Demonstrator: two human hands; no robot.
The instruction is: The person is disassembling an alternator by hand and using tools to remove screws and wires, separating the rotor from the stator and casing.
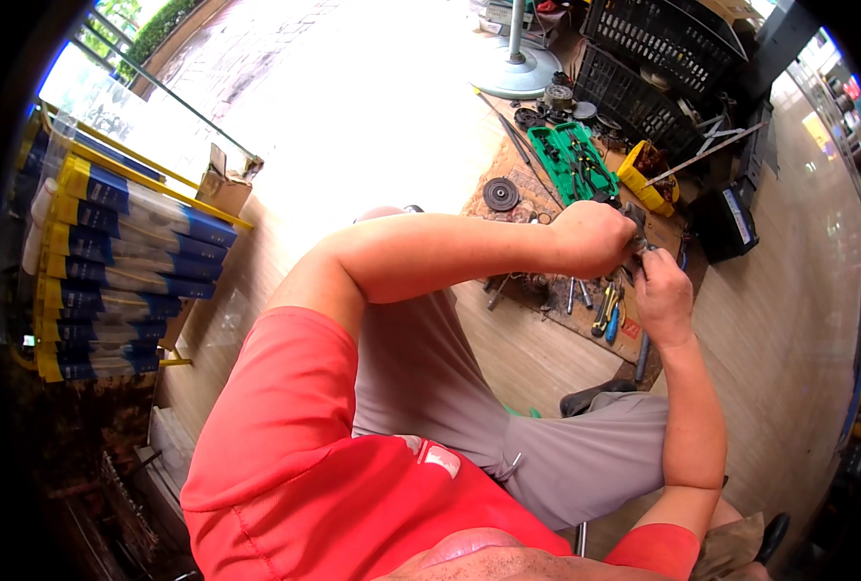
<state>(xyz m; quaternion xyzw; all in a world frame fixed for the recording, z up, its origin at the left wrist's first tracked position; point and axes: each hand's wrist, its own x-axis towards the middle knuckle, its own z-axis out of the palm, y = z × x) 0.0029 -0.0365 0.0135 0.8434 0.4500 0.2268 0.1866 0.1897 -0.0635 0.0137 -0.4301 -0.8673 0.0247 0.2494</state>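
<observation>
My left hand [593,240] is closed in a fist at the right of centre, gripping a small dark metal part [635,230] that shows only partly past the knuckles. Just below and to the right, my right hand [664,290] pinches at the lower end of the same part with thumb and fingers. What kind of part it is, I cannot make out. Beyond my left hand lies an opened green tool case [574,160] with several tools in it. Screwdrivers [612,315] with yellow and blue handles lie on the cardboard [585,334] beneath my hands.
A yellow container [648,184] stands past my hands, with a black box [725,223] to its right. Black plastic crates [658,58] and a round stand base [515,70] are farther off. A black disc [500,194] lies on the cardboard. Blue-and-yellow packages [120,261] fill a rack at left.
</observation>
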